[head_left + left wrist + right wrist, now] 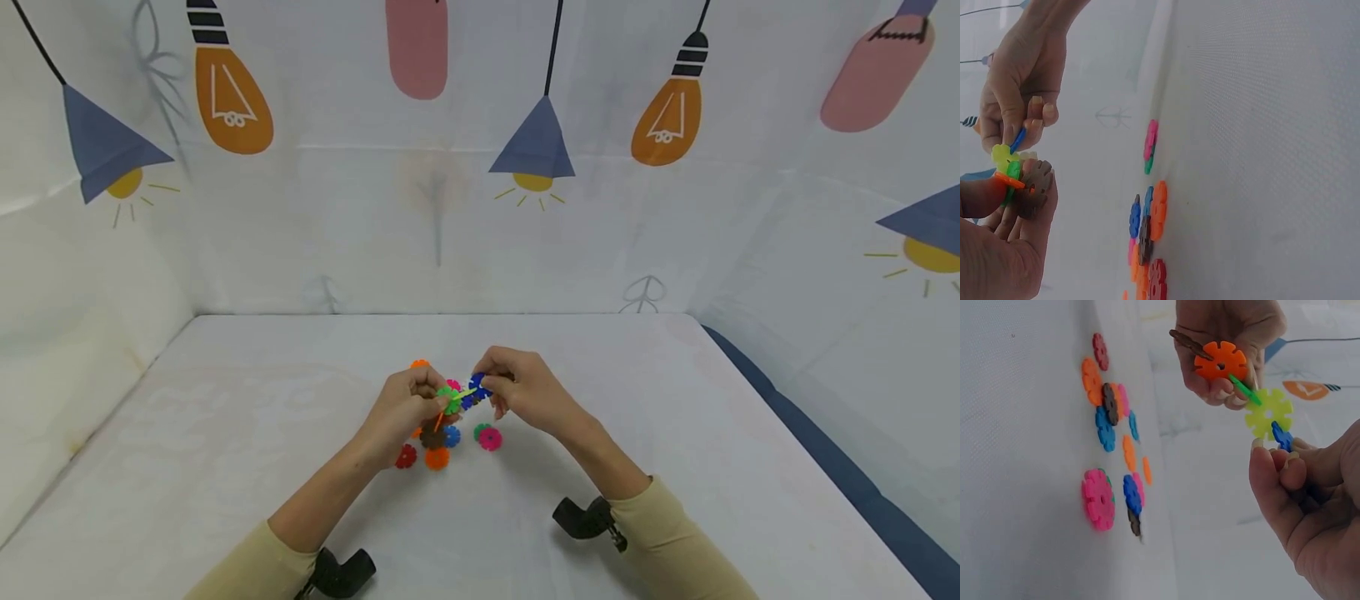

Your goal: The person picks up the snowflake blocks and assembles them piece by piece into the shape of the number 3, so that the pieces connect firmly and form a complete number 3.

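Nearest to the right wrist camera, the right hand (1329, 515) pinches a dark blue disc (1282, 437), partly covered by its fingertips. The rim of this disc meets a yellow disc (1269, 414); whether these 2 are fully slotted together, I cannot tell. Next in the chain come a green disc (1245, 389), seen almost on its edge, an orange disc (1221, 360) and a brown disc (1189, 343). All 5 are held in the air above the white table (225, 467). The left hand (403, 410) holds the other end, its thumb bent onto the orange disc and its fingers partly hidden behind.

Below the hands, loose discs overlap, so their count is hard to make out. A red disc (406, 456) is partly covered by the left hand; a pink disc (491, 439) lies over another green one, a little apart.

Farther out, beige sleeves (678, 537) are cut off by the lower edge. Behind the table hangs a pale cloth (315, 217) with printed lamps, several cropped at the top.
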{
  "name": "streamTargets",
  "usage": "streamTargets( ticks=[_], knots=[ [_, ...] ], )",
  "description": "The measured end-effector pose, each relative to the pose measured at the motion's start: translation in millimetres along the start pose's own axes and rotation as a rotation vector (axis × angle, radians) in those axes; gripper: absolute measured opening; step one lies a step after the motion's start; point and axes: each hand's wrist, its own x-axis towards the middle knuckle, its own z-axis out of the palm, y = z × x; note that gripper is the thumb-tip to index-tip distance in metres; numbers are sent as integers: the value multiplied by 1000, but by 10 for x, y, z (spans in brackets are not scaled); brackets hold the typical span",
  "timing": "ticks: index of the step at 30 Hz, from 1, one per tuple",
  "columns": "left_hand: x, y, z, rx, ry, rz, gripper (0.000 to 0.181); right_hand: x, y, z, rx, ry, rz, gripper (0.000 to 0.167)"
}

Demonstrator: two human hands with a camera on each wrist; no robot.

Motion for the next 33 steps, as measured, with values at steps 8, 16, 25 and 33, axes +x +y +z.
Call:
streamTargets(
  ticks=[8,16,25,33],
  knots=[
    [30,18,-25,-12,-131,27,19,26,26,-172,38,-62,17,16],
    [49,-13,-15,-67,-167,30,24,25,65,-196,179,-87,25,16],
    [21,3,-4,10,-177,1,28,18,34,-92,168,-191,-21,19],
    [19,11,-20,17,-114,47,23,20,31,-77,148,-147,8,16]
  ],
)
